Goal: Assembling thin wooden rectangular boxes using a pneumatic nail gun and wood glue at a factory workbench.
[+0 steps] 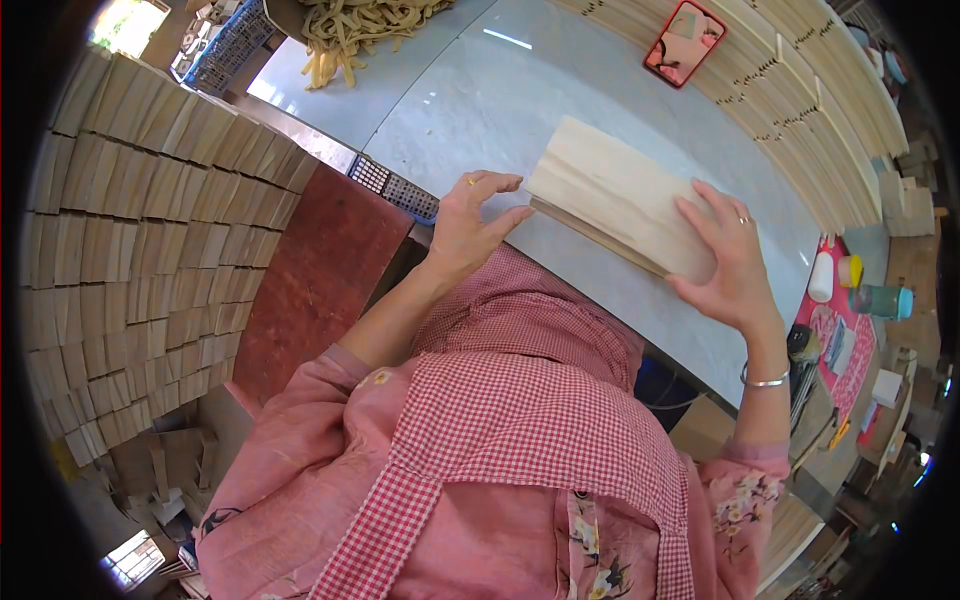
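Note:
A pale, long wooden block (620,195) with streaky grain lies at an angle on the worktable in front of me. Its narrow near side looks darker; whether it is one piece or stacked boards I cannot tell. Around its right end is my right hand (728,255), fingers over the top and far edge, thumb at the near edge. My left hand (472,222) is by the block's left end, its thumb and forefinger apart with a gap between them. Those fingertips come close to the block's corner, and nothing shows in that hand.
The pale worktable (450,120) carries a heap of yellowish strips (350,35) and a red-edged phone (685,43) by rows of stacked wooden pieces (790,110). Stacked wooden blocks (150,220) rise at left beside a reddish-brown board (315,260). A lidded jar (880,301) stands right.

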